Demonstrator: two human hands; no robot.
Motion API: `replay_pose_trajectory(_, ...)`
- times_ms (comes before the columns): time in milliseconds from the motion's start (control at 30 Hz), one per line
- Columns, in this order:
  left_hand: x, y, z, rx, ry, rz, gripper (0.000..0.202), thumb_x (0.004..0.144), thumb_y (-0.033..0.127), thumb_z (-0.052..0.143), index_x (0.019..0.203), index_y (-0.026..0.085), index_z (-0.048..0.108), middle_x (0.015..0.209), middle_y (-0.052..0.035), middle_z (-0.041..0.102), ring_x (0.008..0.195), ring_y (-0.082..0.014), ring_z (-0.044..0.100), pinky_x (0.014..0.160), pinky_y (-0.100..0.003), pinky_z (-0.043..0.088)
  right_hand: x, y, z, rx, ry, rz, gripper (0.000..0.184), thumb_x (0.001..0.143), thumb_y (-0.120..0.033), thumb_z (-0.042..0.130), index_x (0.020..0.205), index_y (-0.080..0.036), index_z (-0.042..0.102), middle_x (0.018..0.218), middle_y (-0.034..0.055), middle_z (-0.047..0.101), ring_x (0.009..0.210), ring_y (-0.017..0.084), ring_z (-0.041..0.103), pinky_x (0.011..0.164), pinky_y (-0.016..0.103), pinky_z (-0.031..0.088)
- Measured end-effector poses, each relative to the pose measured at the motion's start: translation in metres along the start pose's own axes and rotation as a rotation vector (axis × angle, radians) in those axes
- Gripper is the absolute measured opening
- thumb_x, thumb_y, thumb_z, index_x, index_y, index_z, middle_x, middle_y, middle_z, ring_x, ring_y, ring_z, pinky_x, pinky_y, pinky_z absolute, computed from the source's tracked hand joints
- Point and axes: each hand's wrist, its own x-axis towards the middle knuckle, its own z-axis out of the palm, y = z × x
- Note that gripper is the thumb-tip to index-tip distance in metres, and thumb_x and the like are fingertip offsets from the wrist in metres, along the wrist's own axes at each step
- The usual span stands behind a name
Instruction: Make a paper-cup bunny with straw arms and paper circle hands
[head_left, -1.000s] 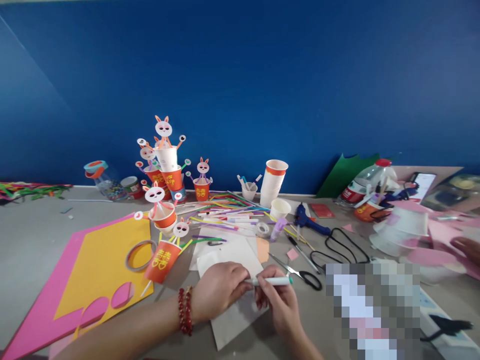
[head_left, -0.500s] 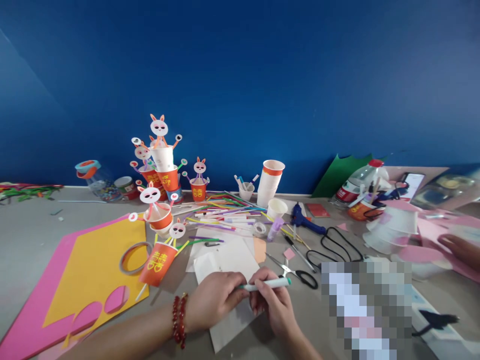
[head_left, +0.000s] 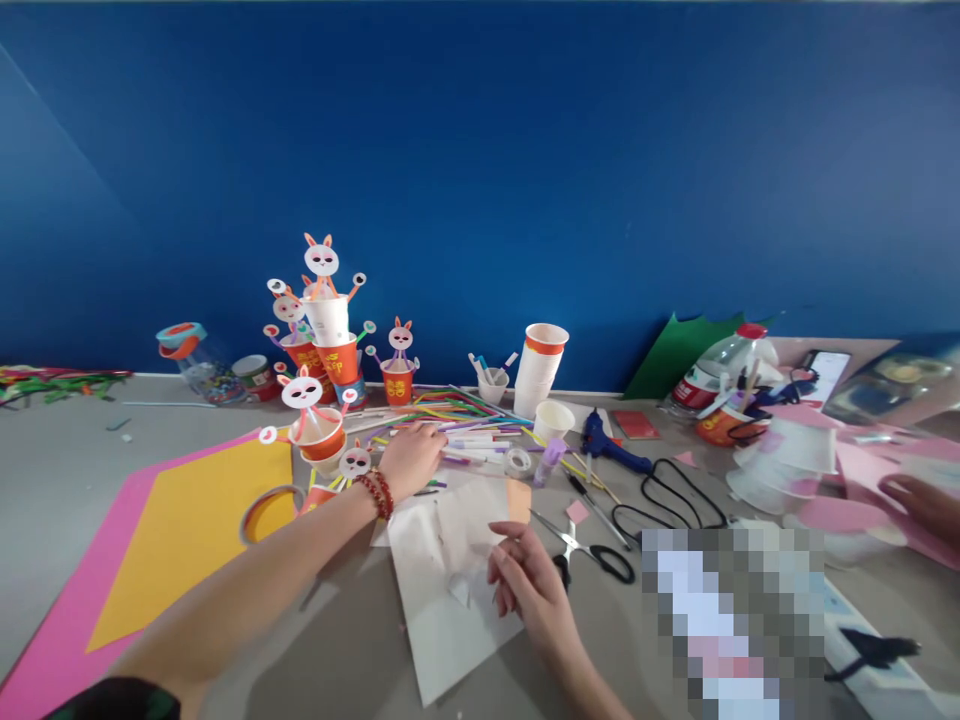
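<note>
My left hand, with a red bead bracelet on the wrist, reaches forward onto the pile of coloured straws and markers. Its back faces me, so its fingers are hidden. My right hand rests on the right edge of a creased white sheet of paper. Its fingers are loosely bent and hold nothing. No marker shows in either hand.
Scissors lie just right of my right hand. Beyond are a blue glue gun, stacked paper cups and bunny cup figures. A yellow foam sheet and tape roll lie left. Another person's hand is far right.
Both hands held a white marker over the paper. Now my left arm has stretched forward to the straw pile, the marker is gone from view, and my right hand rests on the paper.
</note>
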Motion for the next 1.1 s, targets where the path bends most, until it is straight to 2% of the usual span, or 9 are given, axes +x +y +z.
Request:
replay_pose_trajectory(167,0.039,0.0,0.002,0.066,0.025,0.047,0.013,0.085,0.022,0.062,0.093,0.016,0.071,0.101,-0.0124,0.067,0.103,-0.0278,0.059,0.085,-0.038,0.047,-0.002,0.006,0.002,-0.171,-0.08,-0.046,0.028,0.091,-0.042,0.054,0.107,-0.019,0.054,0.068,-0.0032,0.053,0.047,0.009,0.043,0.041,0.018,0.039)
replay_pose_trajectory(367,0.141,0.025,-0.013,0.106,0.144,0.118,0.024,0.096,0.021,0.047,0.1,0.021,0.071,0.113,-0.0097,0.065,0.113,-0.0264,0.054,0.091,-0.041,0.046,-0.007,0.004,0.003,-0.444,-0.169,-0.088,0.018,0.094,-0.032,0.05,0.104,-0.02,0.058,0.07,-0.0015,0.055,0.057,0.012,0.05,0.053,0.022,0.042)
replay_pose_trajectory(467,0.179,0.033,-0.007,0.133,0.172,0.121,0.017,0.094,0.022,0.055,0.105,0.018,0.068,0.116,-0.0105,0.063,0.114,-0.0276,0.055,0.095,-0.046,0.047,-0.007,0.0,0.004,-0.505,-0.159,-0.102,0.019,0.095,-0.031,0.047,0.103,-0.019,0.059,0.07,-0.0007,0.056,0.06,0.014,0.052,0.055,0.022,0.041)
replay_pose_trajectory(567,0.197,0.033,0.005,0.142,0.182,0.127,0.031,0.094,0.032,0.059,0.121,0.016,0.058,0.123,-0.0098,0.06,0.106,-0.0237,0.061,0.089,-0.045,0.053,-0.007,-0.004,0.005,-0.529,-0.146,-0.109,0.018,0.094,-0.03,0.047,0.102,-0.019,0.06,0.069,-0.0008,0.056,0.061,0.014,0.052,0.054,0.022,0.039)
replay_pose_trajectory(700,0.202,0.031,0.016,0.105,0.202,0.157,0.033,0.094,0.032,0.059,0.123,0.016,0.056,0.123,-0.0097,0.059,0.103,-0.023,0.062,0.086,-0.044,0.055,-0.006,-0.007,0.006,-0.522,-0.146,-0.114,0.016,0.092,-0.028,0.05,0.1,-0.019,0.061,0.064,-0.0028,0.052,0.058,0.013,0.049,0.053,0.021,0.037)
replay_pose_trajectory(800,0.201,0.031,0.011,0.038,0.246,0.169,0.03,0.093,0.031,0.059,0.119,0.016,0.059,0.12,-0.0093,0.061,0.104,-0.0234,0.062,0.089,-0.045,0.053,-0.006,-0.006,0.006,-0.479,-0.139,-0.116,0.015,0.092,-0.031,0.052,0.098,-0.02,0.061,0.064,-0.0028,0.052,0.057,0.013,0.049,0.052,0.021,0.037)
replay_pose_trajectory(933,0.192,0.023,-0.019,-0.105,0.385,0.136,0.015,0.092,0.015,0.054,0.096,0.012,0.068,0.097,-0.0136,0.067,0.107,-0.0292,0.057,0.097,-0.051,0.041,-0.006,-0.002,0.005,-0.449,-0.144,-0.106,0.016,0.094,-0.032,0.05,0.098,-0.021,0.061,0.067,-0.0015,0.056,0.055,0.013,0.05,0.051,0.021,0.038)
replay_pose_trajectory(1033,0.165,0.017,-0.048,-0.252,0.532,0.091,0.023,0.097,0.018,0.045,0.108,0.016,0.066,0.106,-0.0125,0.065,0.107,-0.0266,0.057,0.096,-0.047,0.042,-0.006,0.0,0.003,-0.439,-0.139,-0.113,0.016,0.094,-0.031,0.051,0.1,-0.021,0.061,0.069,-0.0008,0.057,0.057,0.013,0.052,0.053,0.022,0.04)
replay_pose_trajectory(1100,0.128,0.02,-0.059,-0.362,0.606,0.064,0.028,0.1,0.02,0.038,0.116,0.016,0.061,0.11,-0.0108,0.063,0.103,-0.0206,0.06,0.089,-0.036,0.047,-0.006,-0.002,0.002,-0.413,-0.142,-0.135,0.017,0.094,-0.032,0.051,0.102,-0.021,0.06,0.07,-0.0006,0.058,0.056,0.013,0.051,0.053,0.022,0.04)
